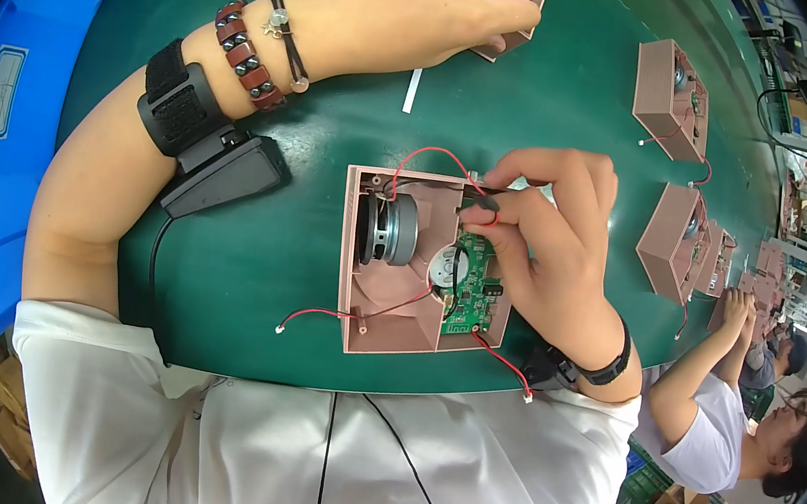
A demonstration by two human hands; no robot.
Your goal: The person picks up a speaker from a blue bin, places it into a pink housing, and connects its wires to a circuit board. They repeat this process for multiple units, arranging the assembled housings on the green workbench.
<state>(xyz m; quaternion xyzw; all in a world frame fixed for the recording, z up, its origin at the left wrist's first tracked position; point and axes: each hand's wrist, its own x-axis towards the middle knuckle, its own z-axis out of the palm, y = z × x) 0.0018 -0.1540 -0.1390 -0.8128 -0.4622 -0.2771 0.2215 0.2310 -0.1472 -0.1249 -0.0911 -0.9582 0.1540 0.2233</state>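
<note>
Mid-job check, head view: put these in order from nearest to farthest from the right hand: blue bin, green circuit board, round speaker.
1. Green circuit board: right-hand compartment of the pink case, just beside the right hand.
2. Round speaker: left-hand compartment of the same case.
3. Blue bin: far left of the view, past the left forearm.

1 central box (414,329), 2 bracelets (240,56)

We wear a white short-sleeved shirt (267,457) under two black cords (326,464). Our brown beaded bracelet (243,56) sits between a black charm cord (293,53) and a strapped, cabled black device (226,177); a black band (610,368) rings the wrist opposite the bracelet.
</note>
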